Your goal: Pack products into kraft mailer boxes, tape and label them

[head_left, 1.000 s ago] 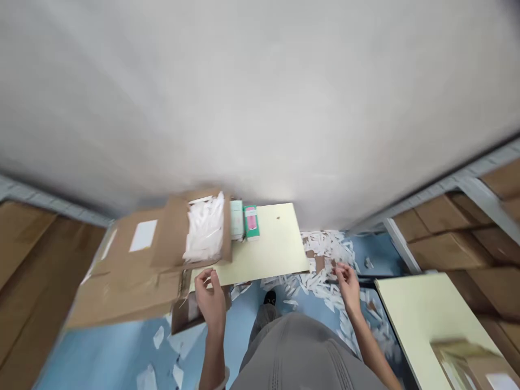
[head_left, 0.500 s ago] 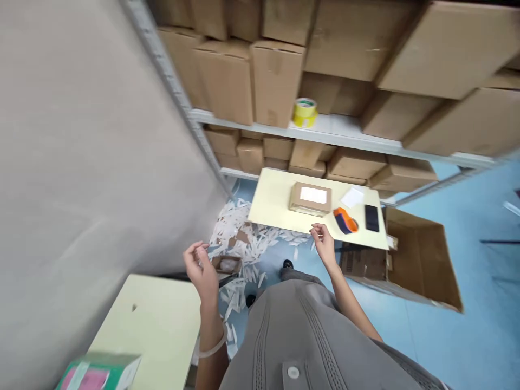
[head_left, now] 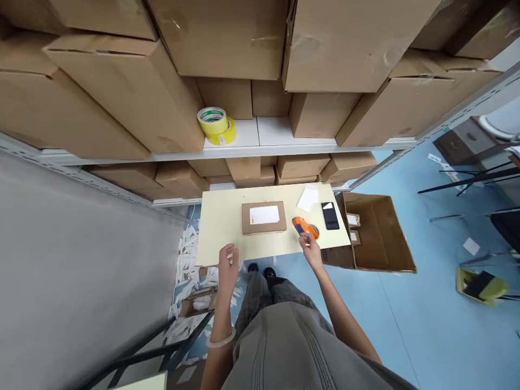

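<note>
A small cardboard box (head_left: 264,226) with a white label (head_left: 264,215) on top lies on the pale yellow table (head_left: 219,216). My left hand (head_left: 228,265) is over the table's front edge, left of the box, fingers loosely curled and apart, holding nothing. An orange tape dispenser (head_left: 304,226) with a roll of tape lies right of the box. My right hand (head_left: 311,252) is at its near side, fingers loosely bent; whether they touch it I cannot tell. White paper sheets (head_left: 308,198) and a black phone (head_left: 330,215) lie farther right.
Shelves (head_left: 284,147) full of cardboard boxes stand behind the table, with yellow tape rolls (head_left: 215,125) on one. An open carton (head_left: 377,233) holding small labelled boxes is at the right. Paper scraps (head_left: 189,260) litter the floor at left, beside a grey wall (head_left: 81,260).
My view has swung right, towards the table and shelves. My left hand has moved from beside the wall to the table's front edge; my right hand has come up to the tape dispenser.
</note>
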Demonstrator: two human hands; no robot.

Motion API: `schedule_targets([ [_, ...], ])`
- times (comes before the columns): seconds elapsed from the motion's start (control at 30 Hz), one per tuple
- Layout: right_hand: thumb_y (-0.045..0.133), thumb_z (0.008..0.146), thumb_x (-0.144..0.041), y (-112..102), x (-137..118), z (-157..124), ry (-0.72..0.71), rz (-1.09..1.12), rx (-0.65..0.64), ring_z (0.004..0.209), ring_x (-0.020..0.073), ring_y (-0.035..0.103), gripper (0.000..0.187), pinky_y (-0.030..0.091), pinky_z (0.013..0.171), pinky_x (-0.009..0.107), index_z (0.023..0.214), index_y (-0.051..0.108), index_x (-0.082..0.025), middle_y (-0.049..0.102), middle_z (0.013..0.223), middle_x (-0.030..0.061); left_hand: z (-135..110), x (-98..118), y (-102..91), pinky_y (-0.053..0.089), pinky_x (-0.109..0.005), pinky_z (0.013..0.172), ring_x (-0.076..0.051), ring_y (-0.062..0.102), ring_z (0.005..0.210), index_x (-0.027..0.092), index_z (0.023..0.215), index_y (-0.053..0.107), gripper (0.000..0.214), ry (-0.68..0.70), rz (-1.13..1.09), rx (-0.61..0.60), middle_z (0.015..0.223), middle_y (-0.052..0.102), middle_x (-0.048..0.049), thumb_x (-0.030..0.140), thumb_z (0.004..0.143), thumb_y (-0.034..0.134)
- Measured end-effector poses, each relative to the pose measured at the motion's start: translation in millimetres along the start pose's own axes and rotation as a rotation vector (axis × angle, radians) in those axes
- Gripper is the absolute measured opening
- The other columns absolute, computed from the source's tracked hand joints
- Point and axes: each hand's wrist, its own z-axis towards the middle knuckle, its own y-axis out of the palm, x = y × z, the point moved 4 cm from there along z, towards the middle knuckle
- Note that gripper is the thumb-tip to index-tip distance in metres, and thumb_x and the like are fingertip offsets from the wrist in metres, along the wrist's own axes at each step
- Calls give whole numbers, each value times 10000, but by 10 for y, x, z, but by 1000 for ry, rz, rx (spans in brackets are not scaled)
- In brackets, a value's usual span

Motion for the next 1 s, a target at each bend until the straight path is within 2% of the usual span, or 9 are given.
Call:
schedule_targets([
  [0.1,566,765,-579,344,47,248,69,31,-33,980,276,652,503,514,868,440,1074,622,-186,696,1083,136,338,-224,149,536,-372,832,-253,636,1114,198,1134,540,504,-105,75,-40,1277,596,-167,603,836,568],
  [0.17,583,753,-604,546,70,390,128,35,-54,1095,295,625,566,488,933,457,1130,617,-182,651,1224,162,591,-288,259,524,-393,887,-270,626,1156,188,1152,544,541,-166,122,-87,1322,577,-191,625,833,568],
  [0.33,585,801,-584,825,-7,641,258,18,-57,1268,320,538,591,405,1051,463,1220,606,-169,585,1352,179,1157,-209,541,510,-392,945,-293,589,1244,186,1266,533,624,-216,222,-333,1393,553,-216,669,875,477],
  [0.43,559,865,-495,906,-151,715,296,-81,-91,1172,293,601,470,446,984,422,1224,596,-193,657,1245,134,1310,-95,665,500,-380,975,-276,560,1287,204,1361,488,620,-263,301,-431,1434,540,-169,635,929,381],
  [0.57,529,916,-459,974,-369,724,333,-319,-180,1036,266,645,396,473,851,349,1204,576,-192,690,1137,110,1306,72,730,456,-397,1036,-289,551,1290,225,1408,462,584,-346,472,-410,1442,546,-126,578,961,335],
  [0.67,541,918,-487,922,-532,696,317,-423,-170,1010,265,649,448,470,815,329,1239,549,-175,684,1142,126,1239,188,735,423,-430,1070,-313,521,1318,214,1398,477,580,-374,549,-399,1446,540,-135,566,969,306],
  [0.77,537,926,-483,742,-685,691,245,-450,-127,1056,282,638,517,469,848,345,1318,515,-146,676,1176,152,1148,314,764,421,-443,1068,-321,527,1308,217,1362,509,570,-357,551,-398,1410,568,-142,575,962,318],
  [0.9,511,946,-420,314,-819,768,140,-442,-39,1130,295,608,518,461,915,373,1374,492,-130,656,1241,165,933,533,935,449,-429,1034,-306,571,1243,224,1260,571,504,-311,465,-330,1335,620,-127,568,943,383],
  [1.0,514,939,-382,-112,-823,875,56,-421,40,1152,292,587,511,446,968,393,1384,487,-133,648,1258,151,654,699,1223,490,-400,984,-281,594,1194,224,1213,582,528,-256,372,-297,1297,635,-112,620,922,389],
])
